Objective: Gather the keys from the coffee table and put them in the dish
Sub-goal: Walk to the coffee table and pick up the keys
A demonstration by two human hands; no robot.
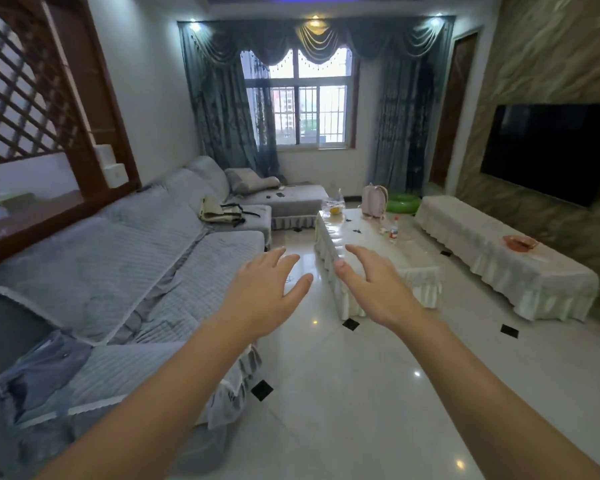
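A low coffee table (409, 252) with a cream frilled cover stands ahead in the middle of the room. Small dark items that look like keys (356, 231) lie on its top, with another dark bit (347, 220) farther back. An orange dish (520, 242) sits on the long covered bench (492, 251) to the right, under the TV. My left hand (260, 292) and my right hand (374, 285) are stretched out in front of me, fingers spread, holding nothing, well short of the keys.
A long grey sofa (125, 268) runs along the left with a bag (219, 211) on it. On the coffee table stand a pink backpack (373, 200), a small bottle (394, 230) and a clear bowl (333, 206). A glossy tiled floor (343, 393) lies between sofa and table.
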